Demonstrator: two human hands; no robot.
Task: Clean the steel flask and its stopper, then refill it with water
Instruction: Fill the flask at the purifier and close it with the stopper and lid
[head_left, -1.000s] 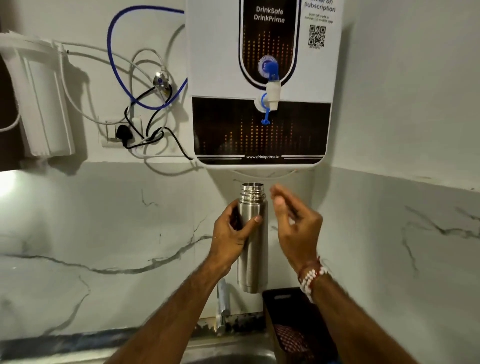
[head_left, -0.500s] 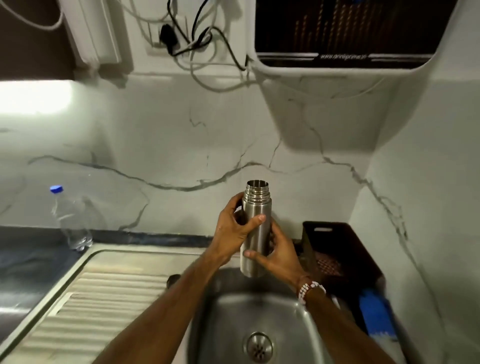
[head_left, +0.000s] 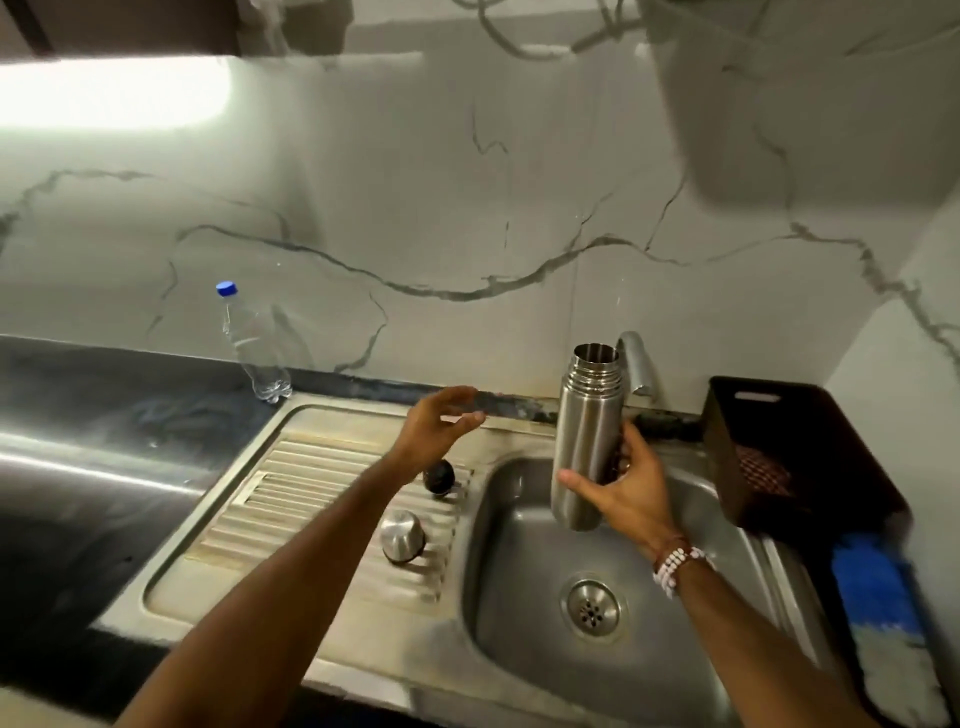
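The steel flask is upright and uncapped above the sink basin, just in front of the tap. My right hand grips its lower half from the right. My left hand hovers over the draining board with fingers apart and nothing in it. Below that hand, on the ribbed draining board, lie the black stopper and the steel cup lid.
A clear plastic bottle with a blue cap stands on the dark counter at the left against the marble wall. A dark crate sits right of the sink, with a blue scrubbing item in front of it.
The view has dropped from the wall water purifier to the sink. My left hand has let go of the flask and moved left; my right hand now holds the flask alone.
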